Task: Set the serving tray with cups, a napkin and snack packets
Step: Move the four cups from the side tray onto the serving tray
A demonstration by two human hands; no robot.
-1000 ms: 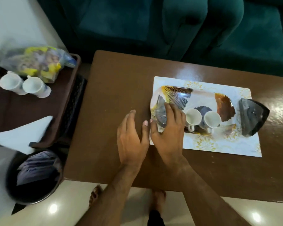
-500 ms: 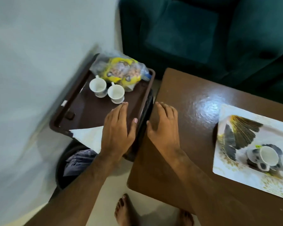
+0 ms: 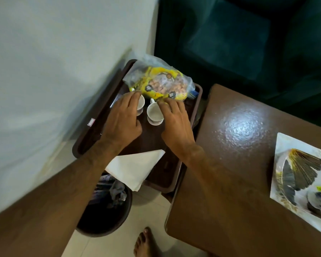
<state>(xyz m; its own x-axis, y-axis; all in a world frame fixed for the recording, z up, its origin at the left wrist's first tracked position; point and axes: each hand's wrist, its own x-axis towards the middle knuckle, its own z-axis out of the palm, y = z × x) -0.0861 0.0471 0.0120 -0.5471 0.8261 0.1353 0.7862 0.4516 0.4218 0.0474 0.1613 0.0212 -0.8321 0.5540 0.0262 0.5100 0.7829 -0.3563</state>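
1. Below, both bare hands are seen reaching over a dark brown tray (image 3: 89, 140) set beside a white wall.
2. The left hand (image 3: 121, 119) is spread palm down over one white cup (image 3: 140, 103), its fingers loosely extended and partly covering the rim; whether the cup is actually gripped cannot be told.
3. The right hand (image 3: 175, 125) is held with fingers splayed at the far edge of a second white cup (image 3: 154, 113), the fingertips lying between that cup and the snack packets (image 3: 163, 84); no firm hold can be made out.
4. The yellow packets, wrapped in a clear bag, are shown at the tray's far end, just behind the two cups.
5. A folded white napkin (image 3: 135, 169) is seen at the tray's near end, overhanging its rim above a dark bin (image 3: 107, 212).
6. A patterned serving tray (image 3: 296, 173) is shown at right on a brown table (image 3: 230, 182), well apart from the hands.
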